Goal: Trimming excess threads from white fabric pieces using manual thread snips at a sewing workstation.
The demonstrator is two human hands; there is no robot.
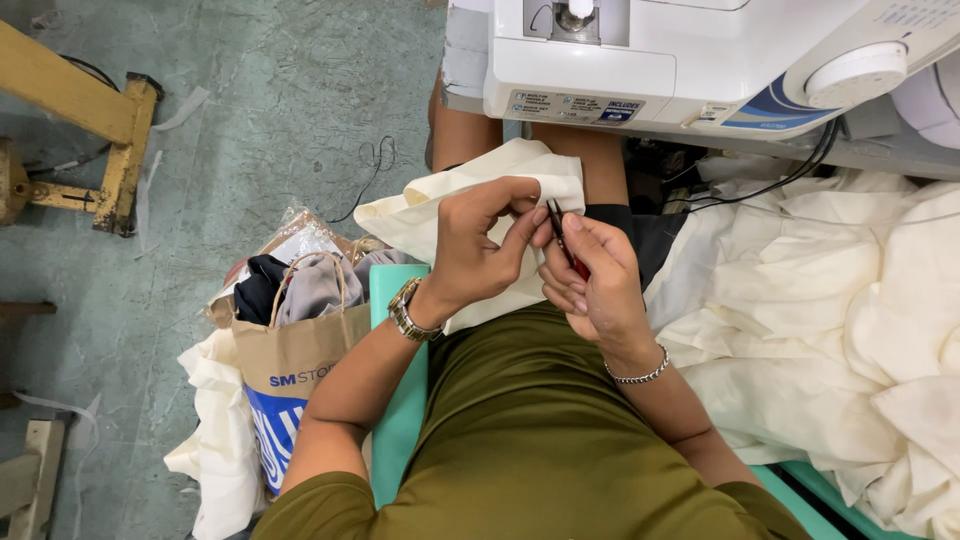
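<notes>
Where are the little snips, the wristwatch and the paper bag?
little snips [562, 240], head view: on the dark blades between the fingers of both hands.
wristwatch [406, 310], head view: on the metal band at the left wrist.
paper bag [290, 355], head view: on its brown front, on the floor.

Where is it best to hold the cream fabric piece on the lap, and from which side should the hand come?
Probably at the folded edge of the cream fabric piece, where the left hand pinches it now. Come from the left: that side hangs free, while the right hand with the small red-handled tool works on the other.
</notes>
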